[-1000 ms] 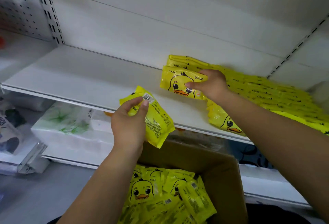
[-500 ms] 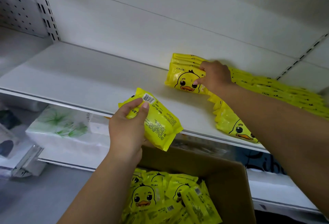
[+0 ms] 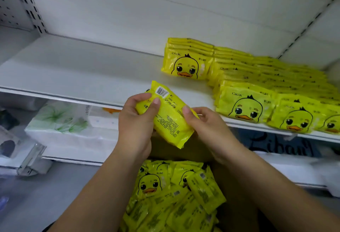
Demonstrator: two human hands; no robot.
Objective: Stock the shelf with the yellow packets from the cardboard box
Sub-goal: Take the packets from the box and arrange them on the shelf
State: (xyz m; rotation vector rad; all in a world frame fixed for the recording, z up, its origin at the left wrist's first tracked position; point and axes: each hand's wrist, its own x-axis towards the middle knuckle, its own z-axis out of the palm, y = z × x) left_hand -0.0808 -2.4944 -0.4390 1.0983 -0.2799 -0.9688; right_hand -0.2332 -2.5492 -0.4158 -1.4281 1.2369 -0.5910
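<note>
Packet rows [image 3: 276, 88] stand on the shelf's [image 3: 73, 69] right part. The box [image 3: 195, 151] is below, in front, with loose packets [image 3: 165, 195] inside. One packet [image 3: 169, 115] is above the box.

1. A white back panel [image 3: 128, 10] stands between a slotted upright [image 3: 32, 9] at the left and another upright [image 3: 311, 21] at the right, with a pegboard panel [image 3: 5, 7] at the far left.
2. A lower shelf [image 3: 73, 159] carries white tissue packs [image 3: 62, 121] printed with green leaves and a dark blue pack [image 3: 276, 143].
3. Grey floor [image 3: 46, 195] shows below in dim, even light.

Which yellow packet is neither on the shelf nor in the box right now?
The held packet, barcode side up, gripped by the left hand and right hand, above the cardboard box.
</note>
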